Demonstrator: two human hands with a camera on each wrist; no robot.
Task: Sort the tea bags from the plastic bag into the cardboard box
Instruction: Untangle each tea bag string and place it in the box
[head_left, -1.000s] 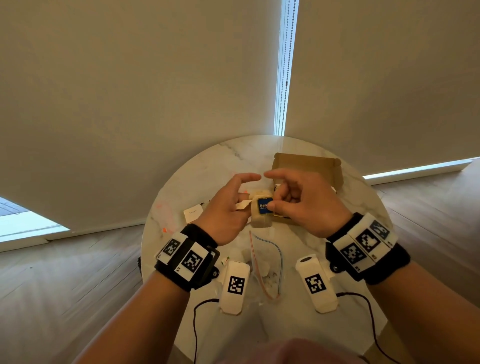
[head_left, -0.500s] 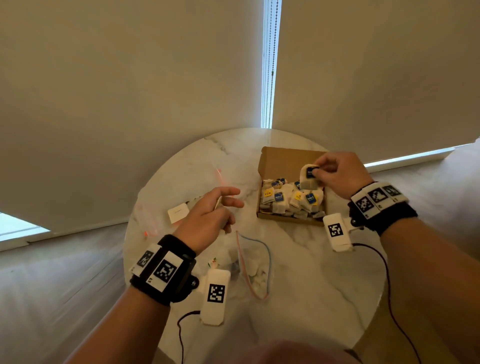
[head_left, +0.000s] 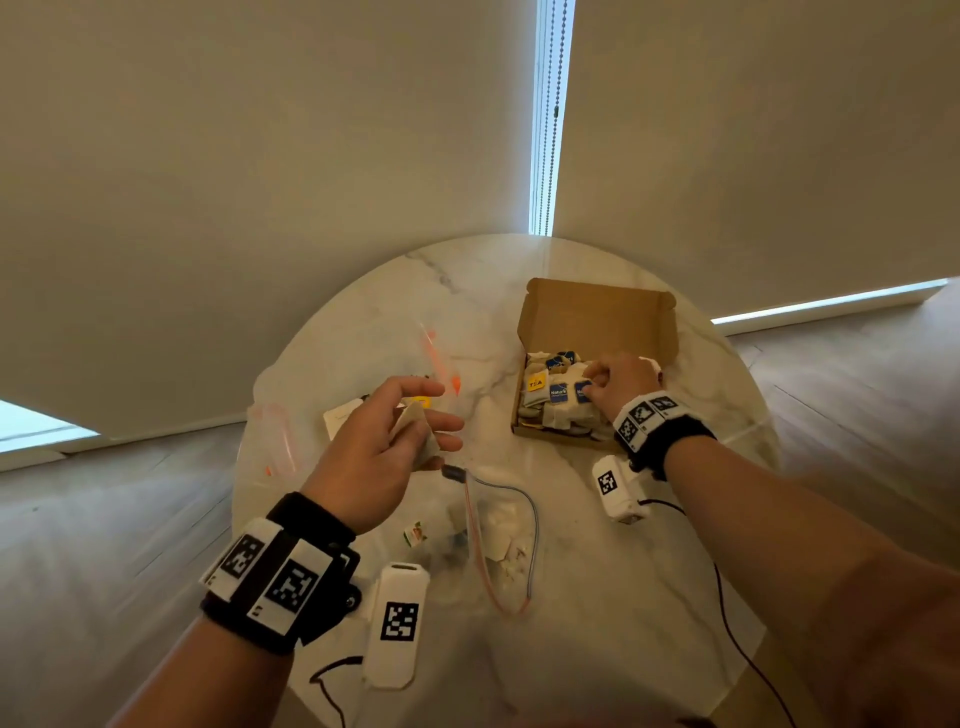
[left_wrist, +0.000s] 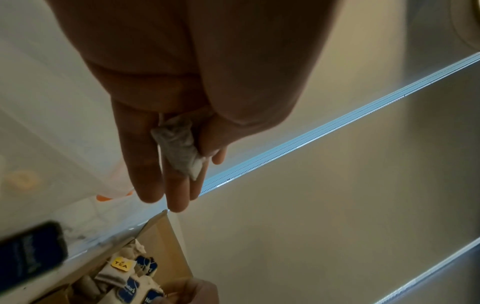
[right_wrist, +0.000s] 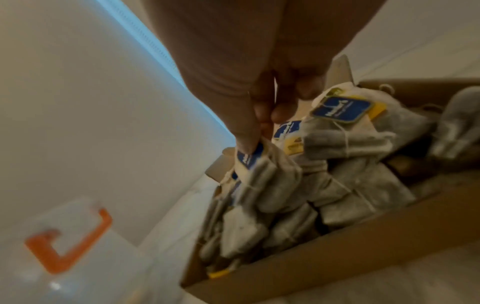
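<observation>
Our right hand (head_left: 621, 384) pinches a blue-tagged tea bag (right_wrist: 255, 164) inside the cardboard box (head_left: 597, 317); our left hand (head_left: 382, 452) holds another tea bag (left_wrist: 182, 148) under its thumb.

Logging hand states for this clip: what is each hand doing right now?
Left hand: thumb pins a tea bag against straight fingers.
Right hand: pinches a blue-tagged tea bag in the cardboard box.

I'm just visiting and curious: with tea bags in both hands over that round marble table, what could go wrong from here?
1. The left hand pinches a crumpled grey tea bag only with the thumb against straight fingers, away from the box; it might slip onto the marble table.
2. The brown cardboard box is heaped; the blue-tagged tea bag that the right hand pinches may nudge others over the low wall.
</observation>
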